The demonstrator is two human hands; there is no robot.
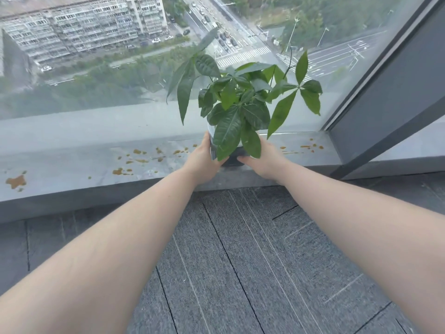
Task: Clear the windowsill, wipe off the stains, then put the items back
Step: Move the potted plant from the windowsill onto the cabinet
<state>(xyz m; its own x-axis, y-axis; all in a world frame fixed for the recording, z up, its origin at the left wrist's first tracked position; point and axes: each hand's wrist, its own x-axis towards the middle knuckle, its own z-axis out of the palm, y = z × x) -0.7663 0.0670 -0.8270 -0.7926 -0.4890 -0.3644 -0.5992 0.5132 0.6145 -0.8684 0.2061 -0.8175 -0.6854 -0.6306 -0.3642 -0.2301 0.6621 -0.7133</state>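
A potted plant with broad green leaves stands on the grey windowsill, right of its middle. Its pot is white at the rim with a dark striped side, mostly hidden by leaves and hands. My left hand grips the pot's left side and my right hand grips its right side. Whether the pot rests on the sill or is just off it cannot be told. Brown stains speckle the sill left of the pot, with a bigger blot at the far left and more stains to the right.
A large window pane rises straight behind the sill, looking down on a street and buildings. A dark slanted window frame closes the sill's right end. Grey carpet tiles cover the floor below my arms.
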